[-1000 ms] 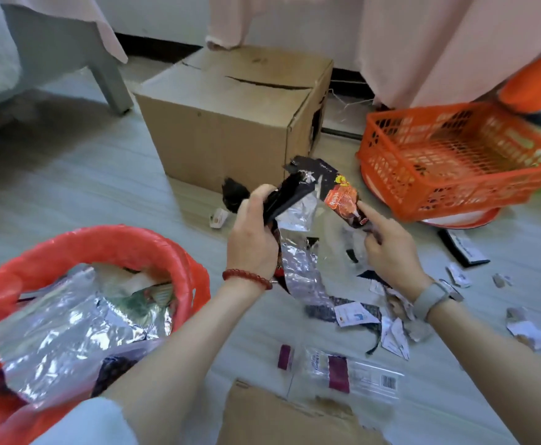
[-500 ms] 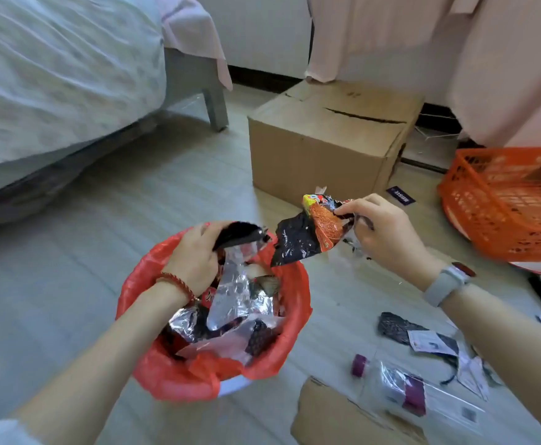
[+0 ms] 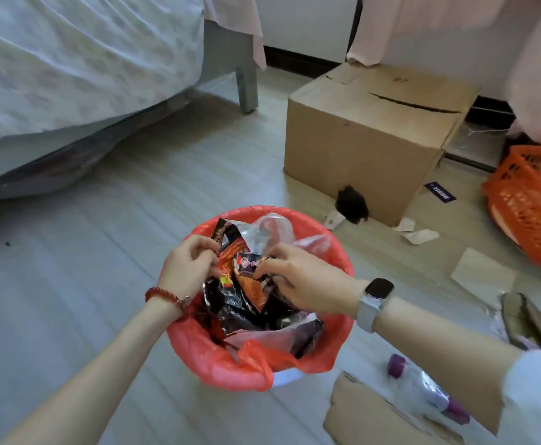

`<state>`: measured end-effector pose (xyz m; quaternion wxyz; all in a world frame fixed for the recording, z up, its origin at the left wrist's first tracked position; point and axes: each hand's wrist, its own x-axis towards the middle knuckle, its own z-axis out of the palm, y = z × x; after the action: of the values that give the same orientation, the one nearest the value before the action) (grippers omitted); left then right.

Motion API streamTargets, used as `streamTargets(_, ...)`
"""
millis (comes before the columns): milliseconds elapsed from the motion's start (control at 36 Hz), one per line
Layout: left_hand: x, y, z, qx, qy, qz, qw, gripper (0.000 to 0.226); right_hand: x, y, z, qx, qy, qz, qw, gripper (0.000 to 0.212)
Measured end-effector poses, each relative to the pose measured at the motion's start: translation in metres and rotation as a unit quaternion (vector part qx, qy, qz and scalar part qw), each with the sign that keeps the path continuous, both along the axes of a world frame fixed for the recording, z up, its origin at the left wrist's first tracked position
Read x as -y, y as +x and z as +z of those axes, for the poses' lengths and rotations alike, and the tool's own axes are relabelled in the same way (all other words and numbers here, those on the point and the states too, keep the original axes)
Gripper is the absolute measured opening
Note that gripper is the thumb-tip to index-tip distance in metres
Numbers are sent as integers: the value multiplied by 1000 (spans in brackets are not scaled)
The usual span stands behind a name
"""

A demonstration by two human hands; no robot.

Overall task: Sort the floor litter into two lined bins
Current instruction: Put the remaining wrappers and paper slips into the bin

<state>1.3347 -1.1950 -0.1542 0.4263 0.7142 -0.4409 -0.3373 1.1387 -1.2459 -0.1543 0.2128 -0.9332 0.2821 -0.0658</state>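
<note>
Both of your hands are over the bin (image 3: 333,358) with the red bag in it. The bin sits on the floor (image 3: 102,284) right in front of you.

Your left hand (image 3: 187,268) has its fingers curled and pinches the black and red snack wrapper (image 3: 227,242) at its left edge. Your right hand (image 3: 301,281) has curled fingers too and pinches another black and orange wrapper (image 3: 253,290) in the middle of the bin. Both wrappers are inside the rim of the bin, on top of a pile of shiny silver and black wrappers (image 3: 282,329).

You wear a red bead bracelet (image 3: 166,297) on your left wrist and a watch (image 3: 375,300) on your right wrist.

More litter lies on the floor. A clear bottle with a purple cap (image 3: 423,387) lies near your right arm, on top of a flat piece of cardboard (image 3: 368,419). Small white paper scraps (image 3: 420,236) lie just beside the big cardboard box (image 3: 359,149). A black clump (image 3: 351,205) touches the front of the box. An orange basket (image 3: 532,203) is at the right edge. A bed (image 3: 70,75) is at the far left.
</note>
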Motion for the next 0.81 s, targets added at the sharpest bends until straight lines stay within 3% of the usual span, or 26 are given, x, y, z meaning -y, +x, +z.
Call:
streamTargets(28, -2, 4, 1, 82, -13, 4, 997, 7, 0, 7, -11, -29, 20, 14, 999, 35)
streamTargets(56, -6, 6, 1, 161, -23, -10, 987, 21, -1, 13, -19, -66, 47, 17, 997, 35)
streamTargets(139, -16, 11, -2, 286, -4, -151, 946, 95, 0, 23, -26, -166, 155, 8, 974, 51)
streamTargets(194, -19, 9, -10, 338, 60, -244, 907, 123, 2, 22, -22, -204, 213, 5, 955, 58)
streamTargets(250, -20, 4, -16, 366, 91, -297, 877, 127, 4, 15, -19, -218, 248, 6, 944, 59)
streamTargets(333, -12, -3, -13, 313, 82, -293, 900, 120, 6, 0, -4, -175, 298, 0, 938, 58)
streamTargets(444, -2, -1, -4, 281, 85, -288, 912, 119, 3, -29, 33, -17, 360, -40, 932, 55)
streamTargets(500, 1, 1, -3, 275, 81, -294, 912, 118, -3, -45, 46, 16, 325, -19, 946, 50)
streamTargets(556, 3, 2, -2, 262, 85, -288, 917, 118, -10, -55, 52, 13, 243, 33, 969, 61)
streamTargets(611, 5, 2, -3, 254, 86, -276, 923, 119, -15, -60, 47, -24, 104, 102, 989, 74)
streamTargets(667, 6, -1, -4, 268, 82, -277, 919, 117, -16, -60, 32, -65, -65, 146, 985, 76)
streamTargets(750, 4, -3, -4, 283, 65, -281, 915, 113, -6, -50, 10, -86, -210, 144, 963, 69)
streamTargets(806, 1, -4, -2, 297, 51, -273, 914, 112, 3, -37, 1, -83, -218, 83, 969, 76)
